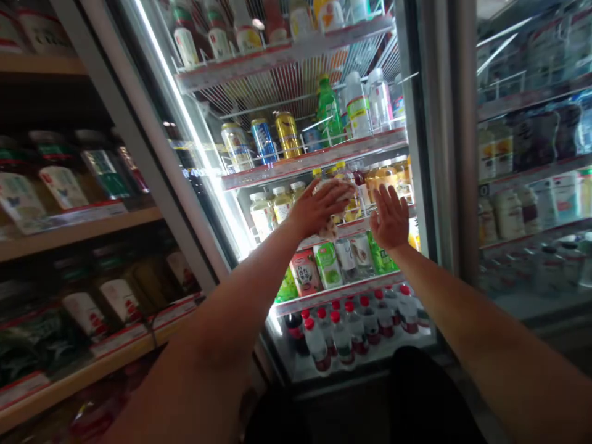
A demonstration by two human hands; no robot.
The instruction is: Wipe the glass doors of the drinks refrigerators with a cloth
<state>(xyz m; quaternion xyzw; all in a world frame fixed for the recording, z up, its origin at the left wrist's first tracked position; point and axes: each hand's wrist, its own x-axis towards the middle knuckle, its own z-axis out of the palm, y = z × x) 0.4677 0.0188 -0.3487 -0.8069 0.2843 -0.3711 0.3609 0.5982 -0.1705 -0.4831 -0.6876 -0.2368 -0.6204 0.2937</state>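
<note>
A lit drinks cooler stands in front of me behind a glass door point(287, 132). My left hand point(315, 209) is closed on a crumpled, pale cloth point(329, 230) at the middle of the glass, with its fingers over the top of it. My right hand point(389, 217) is just to the right of the cloth, palm toward the glass and fingers stretched out, holding nothing. Whether its palm touches the glass, I cannot tell. Behind the hands are yellow-capped bottles point(281, 203) and a row of cartons, including a green one point(328, 265).
Wooden shelves point(83, 231) with bottles run along the left. On the right, past a metal door frame point(446, 142), is another cooler point(536, 185). Cans point(289, 134) and a green bottle point(328, 108) stand on an upper shelf, red-capped bottles point(342, 336) at the bottom.
</note>
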